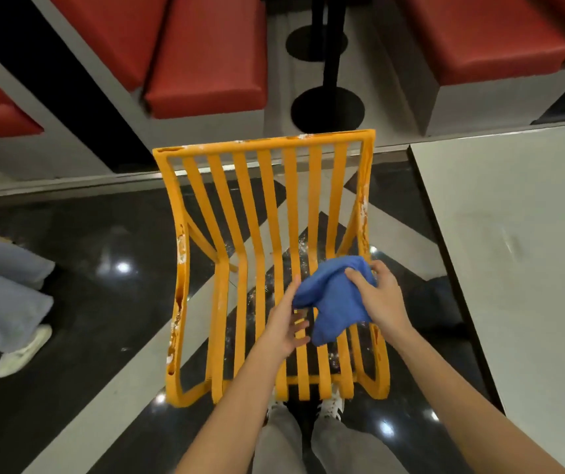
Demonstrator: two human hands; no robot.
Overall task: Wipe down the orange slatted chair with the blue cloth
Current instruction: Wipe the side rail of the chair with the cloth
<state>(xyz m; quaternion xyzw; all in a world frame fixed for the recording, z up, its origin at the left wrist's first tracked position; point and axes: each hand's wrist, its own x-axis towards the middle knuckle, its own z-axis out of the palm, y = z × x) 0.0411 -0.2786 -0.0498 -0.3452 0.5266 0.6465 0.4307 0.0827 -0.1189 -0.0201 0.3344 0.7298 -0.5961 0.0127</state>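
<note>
1. The right hand (378, 295) has its fingers (356, 276) curled into the top of the bunched blue cloth (334, 302), gripping it from above.
2. The left hand (286, 325) sits just left of the cloth, fingers loosely spread and nearly straight, their tips touching its lower left edge.
3. Below both hands lies the seat of the orange slatted chair (267, 234); the cloth hangs over the right side of the seat slats, and whether it touches them cannot be told.
4. White scuffs mark the chair frame left and right of the hands.
5. Beyond the chair back stand red seats (205, 63) and a black table base (327, 107); a pale counter (513, 234) lies right of the hands.
</note>
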